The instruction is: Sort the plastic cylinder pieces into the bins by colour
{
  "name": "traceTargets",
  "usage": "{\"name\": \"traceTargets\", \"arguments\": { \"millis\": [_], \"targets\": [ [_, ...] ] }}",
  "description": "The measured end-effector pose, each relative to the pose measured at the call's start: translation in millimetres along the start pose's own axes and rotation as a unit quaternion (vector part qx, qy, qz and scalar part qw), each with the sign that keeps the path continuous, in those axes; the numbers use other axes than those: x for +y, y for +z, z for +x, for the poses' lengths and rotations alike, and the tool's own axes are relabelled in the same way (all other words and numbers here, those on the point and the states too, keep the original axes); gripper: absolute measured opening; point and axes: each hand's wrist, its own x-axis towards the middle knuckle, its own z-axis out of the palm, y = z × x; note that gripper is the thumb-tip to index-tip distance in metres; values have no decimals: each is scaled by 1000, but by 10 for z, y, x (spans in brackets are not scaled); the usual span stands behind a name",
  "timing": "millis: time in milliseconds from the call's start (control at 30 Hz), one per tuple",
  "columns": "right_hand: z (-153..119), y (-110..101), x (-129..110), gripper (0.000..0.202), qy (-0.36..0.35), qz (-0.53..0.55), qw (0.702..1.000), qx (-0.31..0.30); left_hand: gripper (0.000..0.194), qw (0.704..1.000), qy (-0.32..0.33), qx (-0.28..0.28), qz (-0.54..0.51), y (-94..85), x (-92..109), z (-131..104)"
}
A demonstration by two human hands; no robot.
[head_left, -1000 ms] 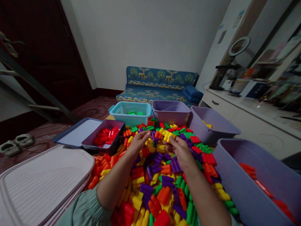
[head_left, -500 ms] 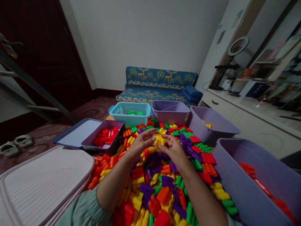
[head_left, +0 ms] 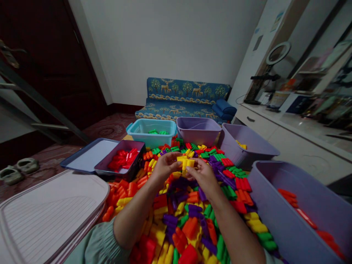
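Observation:
Just above the middle of a wide pile of plastic building blocks [head_left: 192,227], my two hands meet at a yellow building block [head_left: 186,163]. My left hand [head_left: 167,165] grips it from the left with thumb and fingers. From the right, my right hand [head_left: 202,171] pinches the same block, its thumb at the lower edge. The block looks made of joined tubes; fingers cover part of its sides. Around and below both hands lie red, orange, yellow, green and purple blocks of the same kind.
A turquoise bin [head_left: 152,139] with green blocks and a purple bin [head_left: 198,136] stand behind the pile. Two more purple bins, one [head_left: 242,157] with yellow pieces, one [head_left: 275,205] with red, line the right. At left are a metal tin [head_left: 140,156] of red blocks and pale lids [head_left: 55,205].
The yellow block has turned in my fingers and now shows a wider face. Both hands stay in nearly the same place, still holding it.

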Motion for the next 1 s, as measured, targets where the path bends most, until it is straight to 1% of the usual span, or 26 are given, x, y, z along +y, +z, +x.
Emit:
{"name": "traceTargets", "arguments": {
  "millis": [100,167,267,367,433,533,600,667,767,833,900,1000],
  "targets": [
    [31,-56,-4,33,0,-11,1000,24,62,999,0,36,1,-9,33,-1],
    [40,-81,-20,32,0,-7,1000,27,62,999,-1,46,14,-10,60,-6],
    [20,-69,-41,32,1,13,1000,-5,63,998,0,53,34,-9,74,-8],
    [-11,-21,-14,32,-2,16,999,-36,61,998,6,59,25,-12,55,1],
    [-13,2,32,37,0,18,999,-32,58,999,0,50,4,-12,40,3],
    [8,6,97,49,13,21,1000,-11,55,999,-23,14,-31,9,45,-20],
    [20,-7,99,53,7,13,1000,-6,56,997,-35,-11,-61,51,74,-54],
    [17,-25,52,53,-4,10,1000,-3,58,994,-36,-32,-94,123,120,-89],
    [-3,-66,-92,51,-13,32,999,17,62,991,-32,-57,-118,302,217,-89],
    [3,-114,-204,48,-24,52,997,48,66,992,-27,-76,-95,486,302,-17],
    [58,-190,-311,45,-40,82,993,80,69,993,-14,-107,-40,732,400,133],
    [264,-361,-469,42,-68,157,976,137,75,985,8,-170,40,1196,538,488]
  ]
}}
